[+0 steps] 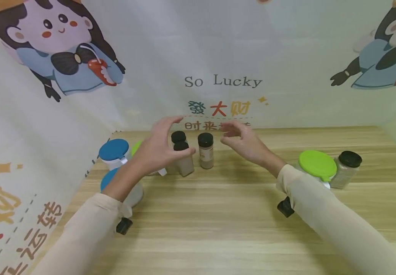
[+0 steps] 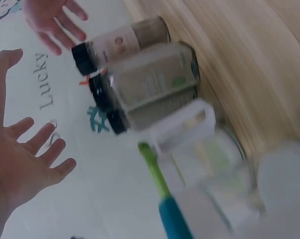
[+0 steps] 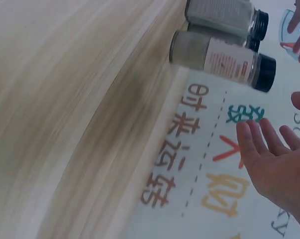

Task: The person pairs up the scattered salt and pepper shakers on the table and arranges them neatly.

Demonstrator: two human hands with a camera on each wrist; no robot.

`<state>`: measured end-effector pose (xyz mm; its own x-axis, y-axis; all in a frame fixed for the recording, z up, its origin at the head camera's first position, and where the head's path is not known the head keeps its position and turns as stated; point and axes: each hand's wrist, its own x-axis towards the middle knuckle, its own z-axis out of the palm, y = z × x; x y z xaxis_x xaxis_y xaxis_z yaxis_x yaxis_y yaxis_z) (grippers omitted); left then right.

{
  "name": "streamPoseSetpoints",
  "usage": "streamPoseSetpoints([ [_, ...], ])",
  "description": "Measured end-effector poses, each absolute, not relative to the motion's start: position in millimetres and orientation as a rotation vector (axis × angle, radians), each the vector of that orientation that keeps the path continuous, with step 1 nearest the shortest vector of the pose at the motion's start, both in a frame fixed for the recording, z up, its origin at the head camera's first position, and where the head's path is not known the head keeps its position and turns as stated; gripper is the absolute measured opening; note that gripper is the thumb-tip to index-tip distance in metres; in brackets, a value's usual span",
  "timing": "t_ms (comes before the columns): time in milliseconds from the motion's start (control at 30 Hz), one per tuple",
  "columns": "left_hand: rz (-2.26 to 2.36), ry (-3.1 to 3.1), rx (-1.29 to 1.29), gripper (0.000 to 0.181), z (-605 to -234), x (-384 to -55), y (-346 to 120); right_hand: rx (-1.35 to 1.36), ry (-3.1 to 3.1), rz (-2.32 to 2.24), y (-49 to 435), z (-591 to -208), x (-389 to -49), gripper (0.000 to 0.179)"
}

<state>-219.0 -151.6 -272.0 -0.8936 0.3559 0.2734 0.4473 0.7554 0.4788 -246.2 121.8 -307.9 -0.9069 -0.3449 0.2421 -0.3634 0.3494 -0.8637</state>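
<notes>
The right grip, fingers slightly bent, hangs near the closest black-capped jar, not touching it.

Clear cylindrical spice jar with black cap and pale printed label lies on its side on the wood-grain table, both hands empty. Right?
Wrong on one point: the clear cylindrical spice jar stands upright on the wood-grain table, as the head view shows. The left hand and right hand are indeed empty.

printed white cloth | "So Lucky" lettering | cartoon figures | wood-grain tabletop
</notes>
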Motion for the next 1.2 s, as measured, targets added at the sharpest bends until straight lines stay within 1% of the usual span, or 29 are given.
streamPoseSetpoints([
  [100, -0.798, -2.817, -0.602, 0.096, -268, -215, -164, 0.649, -2.542, 1.783, 116, -310, -250, 0.053],
  [233, -0.764, -2.864, -0.536, 0.091, -259, -209, -189, 0.577, -2.474, 1.980, 108, -314, -256, 0.060],
  [400, -0.834, -2.902, -0.539, 0.087, -256, -197, -231, 0.579, -2.458, 2.043, 100, -319, -258, 0.066],
  [533, -0.933, -2.932, -0.558, 0.084, -265, -187, -266, 0.642, -2.488, 2.010, 98, -326, -259, 0.067],
  [633, -1.017, -2.947, -0.588, 0.083, -280, -180, -287, 0.672, -2.500, 1.999, 98, -329, -259, 0.066],
  [867, -1.145, -2.939, -0.630, 0.090, -324, -164, -313, 0.688, -2.526, 1.932, 94, -337, -264, 0.066],
  [1067, -1.022, -2.998, -0.583, 0.107, -342, -155, -318, 0.705, -2.601, 1.841, 84, -346, -267, 0.070],
  [1200, -1.160, -2.964, -0.595, 0.114, -352, -156, -318, 0.724, -2.630, 1.738, 84, -348, -266, 0.066],
])
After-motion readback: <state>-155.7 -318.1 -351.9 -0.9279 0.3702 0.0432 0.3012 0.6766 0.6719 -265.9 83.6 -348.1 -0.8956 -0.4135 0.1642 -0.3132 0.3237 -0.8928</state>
